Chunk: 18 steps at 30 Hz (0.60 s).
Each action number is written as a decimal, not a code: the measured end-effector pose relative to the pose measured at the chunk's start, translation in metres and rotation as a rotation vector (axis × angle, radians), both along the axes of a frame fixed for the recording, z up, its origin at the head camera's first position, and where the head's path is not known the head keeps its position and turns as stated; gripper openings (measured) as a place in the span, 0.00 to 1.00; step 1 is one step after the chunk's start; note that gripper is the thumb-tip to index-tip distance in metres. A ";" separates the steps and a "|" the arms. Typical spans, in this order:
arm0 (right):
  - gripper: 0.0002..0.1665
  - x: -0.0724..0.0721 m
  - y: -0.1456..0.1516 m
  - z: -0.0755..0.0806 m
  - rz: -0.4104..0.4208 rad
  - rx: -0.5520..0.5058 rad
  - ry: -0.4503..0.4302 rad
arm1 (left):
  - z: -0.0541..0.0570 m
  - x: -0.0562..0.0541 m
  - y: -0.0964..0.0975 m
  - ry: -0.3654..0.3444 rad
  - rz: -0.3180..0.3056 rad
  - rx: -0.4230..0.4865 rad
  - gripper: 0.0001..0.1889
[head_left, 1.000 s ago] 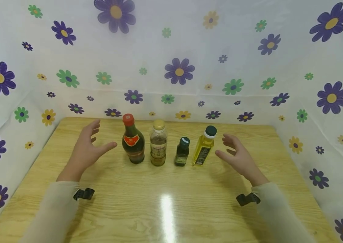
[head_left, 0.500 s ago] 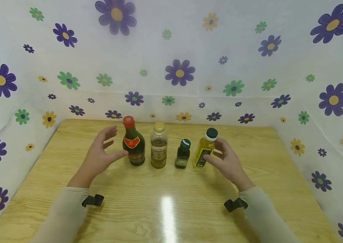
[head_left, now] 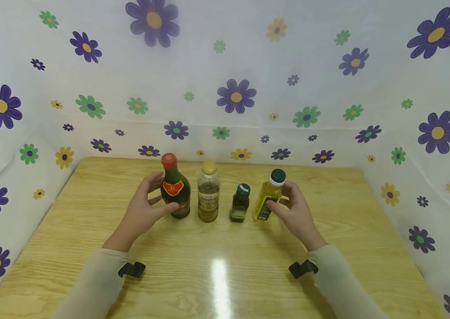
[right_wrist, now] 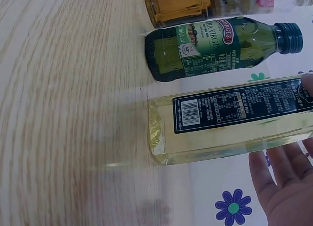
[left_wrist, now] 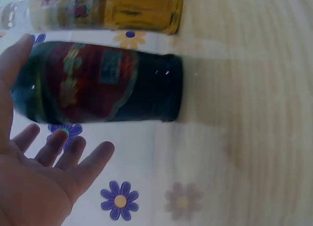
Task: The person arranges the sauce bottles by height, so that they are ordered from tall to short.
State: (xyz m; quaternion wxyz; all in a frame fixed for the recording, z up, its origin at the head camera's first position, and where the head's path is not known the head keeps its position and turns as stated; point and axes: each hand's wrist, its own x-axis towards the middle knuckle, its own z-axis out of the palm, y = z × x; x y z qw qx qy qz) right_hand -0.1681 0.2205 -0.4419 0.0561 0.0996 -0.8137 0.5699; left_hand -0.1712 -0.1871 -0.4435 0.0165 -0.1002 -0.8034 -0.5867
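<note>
In the head view, four-sided yellow oil bottle [head_left: 269,191] with a dark green cap stands at the right of a row. My right hand [head_left: 294,215] grips it, thumb on the black label and fingers behind. At the row's left end is a dark, round-bodied bottle [head_left: 175,195] with a red cap and red neck label. My left hand [head_left: 145,212] reaches around its left side, thumb in front. The left wrist view shows spread fingers [left_wrist: 98,160] with a gap to this dark bottle [left_wrist: 93,84].
Between them stand a clear glass bottle [head_left: 208,199] with a gold cap and amber liquid, and a small green olive oil bottle [head_left: 240,204]. All stand on a wooden table [head_left: 177,274]. A white flowered cloth [head_left: 193,66] encloses the back and sides.
Both hands have moved inward. My right hand has closed around the yellow oil bottle, and my left has come around the red-capped bottle. The bottles stand in the same places.
</note>
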 end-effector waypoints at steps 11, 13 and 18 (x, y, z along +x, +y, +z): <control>0.32 -0.003 0.003 -0.003 0.018 -0.005 -0.004 | -0.009 -0.001 0.017 0.020 0.107 -0.028 0.50; 0.32 -0.002 0.003 -0.004 0.021 -0.016 -0.006 | -0.010 -0.001 0.020 0.012 0.117 -0.027 0.52; 0.31 -0.001 0.003 -0.007 0.027 -0.038 -0.008 | -0.010 0.000 0.025 -0.004 0.136 -0.026 0.53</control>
